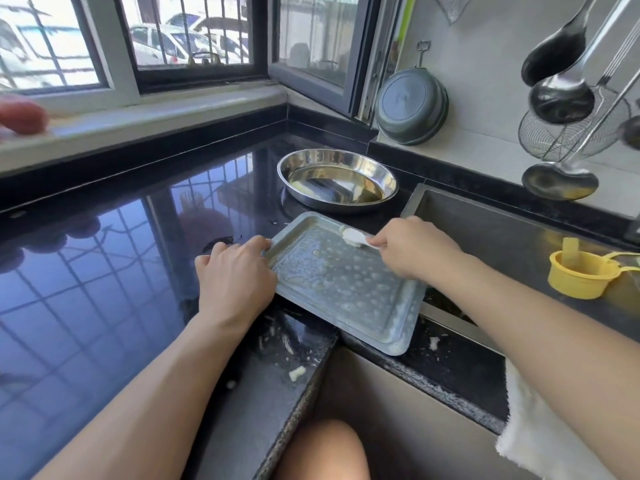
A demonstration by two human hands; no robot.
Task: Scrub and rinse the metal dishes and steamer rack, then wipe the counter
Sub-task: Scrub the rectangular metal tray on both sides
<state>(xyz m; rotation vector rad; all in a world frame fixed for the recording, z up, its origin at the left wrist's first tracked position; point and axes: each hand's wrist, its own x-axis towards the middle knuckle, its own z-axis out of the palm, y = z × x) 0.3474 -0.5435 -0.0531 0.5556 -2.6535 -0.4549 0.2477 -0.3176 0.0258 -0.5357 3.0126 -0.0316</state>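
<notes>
A rectangular perforated metal steamer rack (346, 289) lies on the black counter (104, 271), partly over the sink edge, coated with whitish residue. My left hand (235, 271) grips its left rim. My right hand (415, 247) holds a small white brush (355, 236) pressed on the rack's far corner. A shiny oval metal dish (337, 178) sits just behind the rack, apart from both hands.
The sink (502, 244) is at right with a yellow cup (585, 271) on its ledge. Ladles and a wire skimmer (568, 129) hang on the right wall, beside a grey pan (412, 107). White crumbs (297, 373) lie on the front edge. A white cloth (533, 431) hangs at right.
</notes>
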